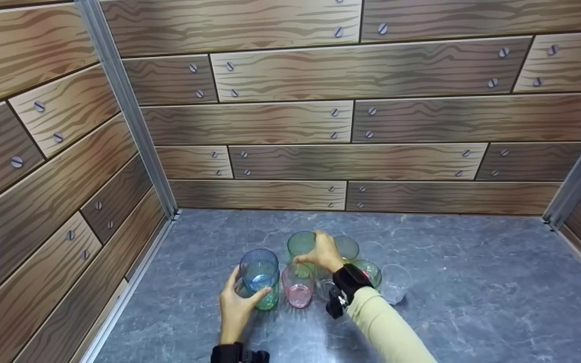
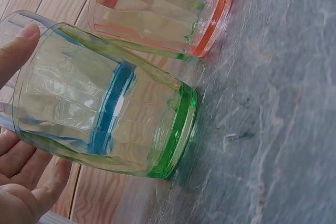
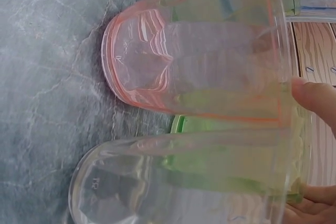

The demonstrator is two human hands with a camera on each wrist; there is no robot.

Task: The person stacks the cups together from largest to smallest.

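At the left of a cluster of see-through tumblers, my left hand [image 1: 236,306] holds a blue tumbler [image 1: 259,258] near its rim, thumb on one side and fingers on the other. The blue tumbler's base [image 2: 113,108] sits partway down inside a green tumbler [image 2: 176,137], which stands on the tabletop. My right hand [image 1: 327,253] reaches over the cluster and grips a green tumbler [image 1: 300,242] at the back by its upper part. Nearer me stand a pink tumbler [image 1: 299,295] and a clear tumbler [image 3: 105,182], partly hidden by my right wrist in the head view.
Right of my right hand stand a greyish tumbler [image 1: 347,247], another green tumbler [image 1: 371,275] with something red showing in it, and a clear tumbler [image 1: 396,282]. The grey marbled tabletop [image 1: 482,292] meets wood-patterned walls [image 1: 280,121] at the back and sides.
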